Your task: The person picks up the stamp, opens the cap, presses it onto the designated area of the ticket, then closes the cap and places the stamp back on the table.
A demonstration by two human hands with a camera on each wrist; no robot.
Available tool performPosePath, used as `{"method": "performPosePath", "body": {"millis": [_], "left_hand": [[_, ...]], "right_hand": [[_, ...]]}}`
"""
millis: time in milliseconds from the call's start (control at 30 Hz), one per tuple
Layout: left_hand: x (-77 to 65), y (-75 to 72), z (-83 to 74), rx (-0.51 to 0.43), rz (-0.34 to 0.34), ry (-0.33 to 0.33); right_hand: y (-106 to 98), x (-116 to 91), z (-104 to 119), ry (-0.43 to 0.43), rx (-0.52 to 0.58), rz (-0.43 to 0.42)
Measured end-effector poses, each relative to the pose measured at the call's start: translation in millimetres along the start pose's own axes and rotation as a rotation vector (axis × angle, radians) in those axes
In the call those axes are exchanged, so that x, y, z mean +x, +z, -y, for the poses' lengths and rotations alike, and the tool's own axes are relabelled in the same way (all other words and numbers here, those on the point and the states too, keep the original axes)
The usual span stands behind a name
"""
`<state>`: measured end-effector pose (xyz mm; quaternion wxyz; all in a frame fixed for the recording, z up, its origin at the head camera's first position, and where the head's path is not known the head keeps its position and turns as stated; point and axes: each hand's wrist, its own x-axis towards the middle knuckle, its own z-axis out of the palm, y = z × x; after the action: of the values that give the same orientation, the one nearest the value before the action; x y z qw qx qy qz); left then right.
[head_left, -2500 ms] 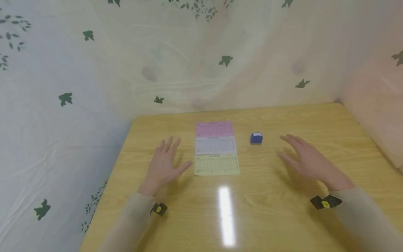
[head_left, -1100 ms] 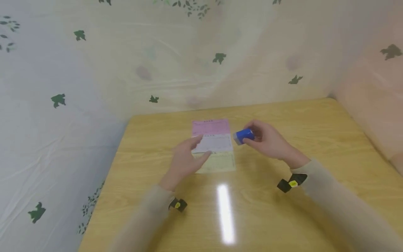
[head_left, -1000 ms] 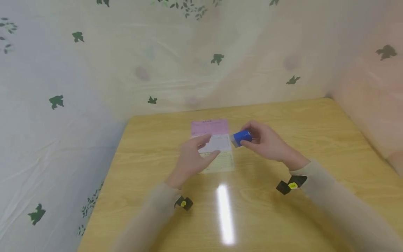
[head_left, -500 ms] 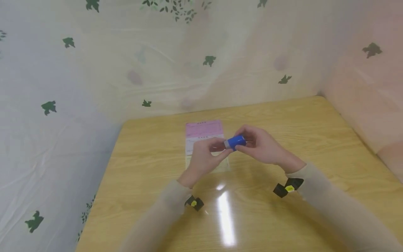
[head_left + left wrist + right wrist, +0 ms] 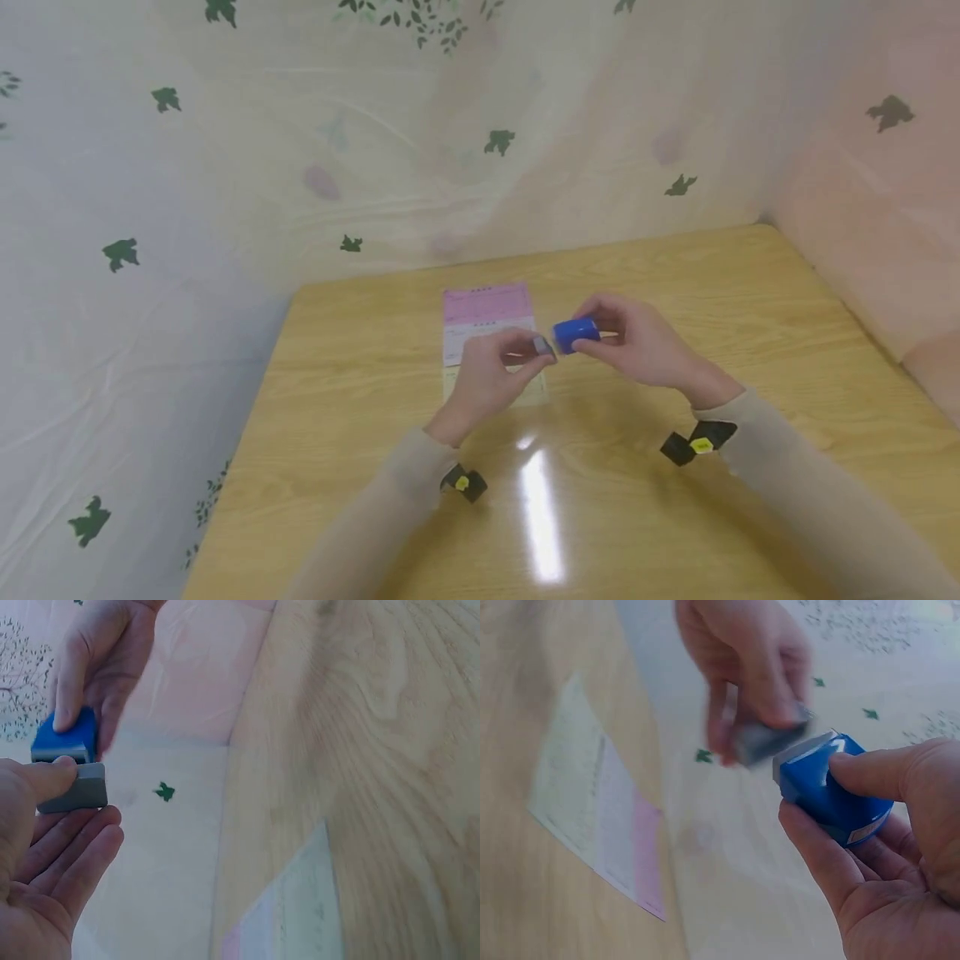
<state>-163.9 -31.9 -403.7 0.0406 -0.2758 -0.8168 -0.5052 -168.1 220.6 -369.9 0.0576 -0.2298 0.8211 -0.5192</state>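
Where the table spreads across the lower part of the head view, the slips at its middle look loose, so a low-dipping wrist could drag them askew. The right hand, right of center, is clamped on the block, thumb against fingers; a grip that turns or slackens could let it fall, and its pale end, facing left, might smudge a slip if it carries ink. The left hand, near center, pinches the cap, just left of the block; being small and held by the fingertips, it could pop loose and drop. Cap and block stand close but apart, so a sudden tilt could knock them together.

Counting from large to small: cloth fills the upper part, in how many pieces I cannot tell; one table; two sleeves, entering at lower left and lower right; two hands; three slips, pink uppermost, then white, then yellow, the last two partly behind the left hand in the head view; one block; one cap.
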Motion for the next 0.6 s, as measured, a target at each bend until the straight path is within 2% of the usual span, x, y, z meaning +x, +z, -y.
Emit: {"method": "performPosePath", "body": {"millis": [133, 267, 400, 500, 600], "left_hand": [[-5.1, -3.9, 7.6, 0.054, 0.035, -0.064], [-4.1, 1.9, 14.4, 0.119, 0.108, -0.070], [2.6, 16.8, 15.6, 0.250, 0.212, -0.055], [8.4, 32.0, 13.2, 0.376, 0.307, -0.060], [10.5, 48.9, 14.1, 0.455, 0.372, -0.084]], "right_hand": [[-19.1, -6.3, 3.6, 0.023, -0.067, -0.098], [-34.6, -10.8, 4.8, 0.058, -0.103, -0.115], [-40.2, -12.1, 2.0, 0.086, -0.101, -0.111], [-42.5, -13.6, -0.6, 0.101, -0.113, -0.124], [-43.8, -15.0, -3.5, 0.112, -0.114, -0.126]]}}
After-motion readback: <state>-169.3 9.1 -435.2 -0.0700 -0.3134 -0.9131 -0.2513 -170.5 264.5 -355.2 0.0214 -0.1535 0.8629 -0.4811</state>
